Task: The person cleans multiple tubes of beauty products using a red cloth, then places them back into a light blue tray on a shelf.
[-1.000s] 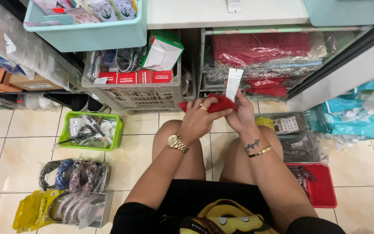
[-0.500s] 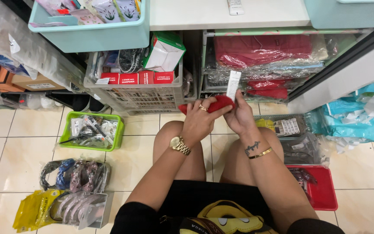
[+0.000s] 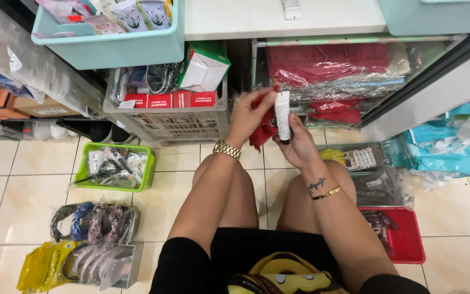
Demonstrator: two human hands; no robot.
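I see my right hand (image 3: 300, 142) gripping a white tube (image 3: 283, 115) upright, fingers wrapped round its lower end above my knees. My left hand (image 3: 250, 115) closes its fingers on a red cloth (image 3: 261, 130) pressed against the tube's side. Just beyond them stands a grey wire basket (image 3: 169, 124) of red boxes and a green-and-white box (image 3: 205, 66), with a shelf of red wrapped packets (image 3: 327, 65) to its right. On the floor lie a green tray (image 3: 116, 166) to my left and a red tray (image 3: 403, 239) to my right
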